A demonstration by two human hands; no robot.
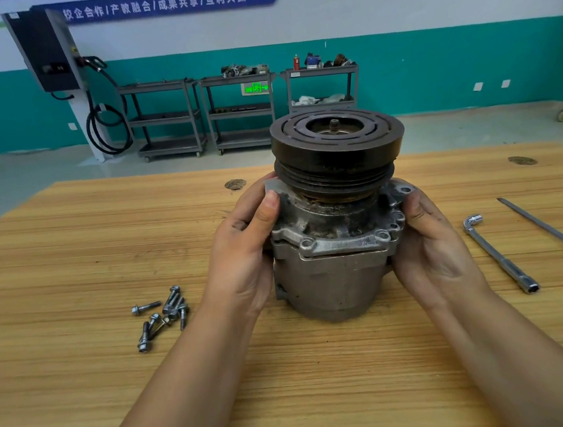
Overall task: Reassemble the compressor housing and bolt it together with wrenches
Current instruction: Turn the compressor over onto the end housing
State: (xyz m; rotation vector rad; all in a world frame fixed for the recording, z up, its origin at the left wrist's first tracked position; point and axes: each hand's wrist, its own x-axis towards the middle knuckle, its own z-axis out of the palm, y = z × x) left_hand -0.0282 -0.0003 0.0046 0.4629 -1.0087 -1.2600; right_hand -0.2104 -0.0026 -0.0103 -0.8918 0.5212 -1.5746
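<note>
— Where do we have the compressor housing [334, 277]?
— Upright near the middle of the wooden table [289, 384], with the black pulley [337, 142] on top. Its base seems to rest on the boards, though the near edge is dim.
— And how do we grip it?
— From both sides. Our left hand [242, 251] wraps the left flank with the thumb pressed on the upper flange [337, 239]. Our right hand [431, 243] clasps the right flank, thumb on the flange rim. The other fingers curl behind the casting, out of our sight.
— What lies around us?
— A loose cluster of bolts [162, 314] left of our left wrist, apart from the housing. To the right lies an L-shaped socket wrench [499, 254], and beyond it a screwdriver [549, 228] with a yellow handle. Neither touches our hands.
</note>
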